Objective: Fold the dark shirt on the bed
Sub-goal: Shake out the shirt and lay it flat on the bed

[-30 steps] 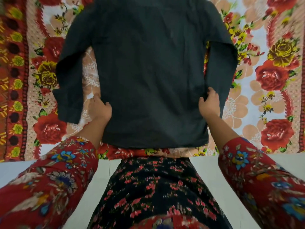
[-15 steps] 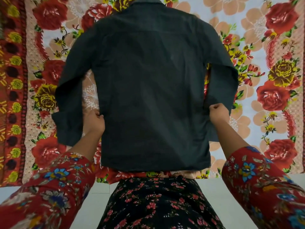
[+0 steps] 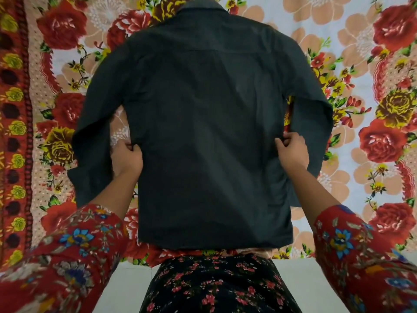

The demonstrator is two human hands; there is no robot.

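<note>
The dark shirt point(image 3: 207, 132) lies back side up on the flowered bed sheet point(image 3: 372, 53), collar at the far end, hem near the bed's front edge. Both long sleeves hang down along its sides. My left hand point(image 3: 127, 158) pinches the shirt's left side seam at mid height. My right hand point(image 3: 292, 152) pinches the right side seam at about the same height, fingers closed on the fabric. The shirt's front is hidden underneath.
The sheet has a red patterned border point(image 3: 13, 132) along the left. The bed's front edge point(image 3: 288, 256) runs just below the hem, with pale floor point(image 3: 126, 285) beneath. My flowered red sleeves and dark flowered skirt point(image 3: 214, 285) fill the bottom of the view.
The view has tilted so the whole shirt with its collar now shows. Both hands have slid up the side seams and closed on the fabric.
</note>
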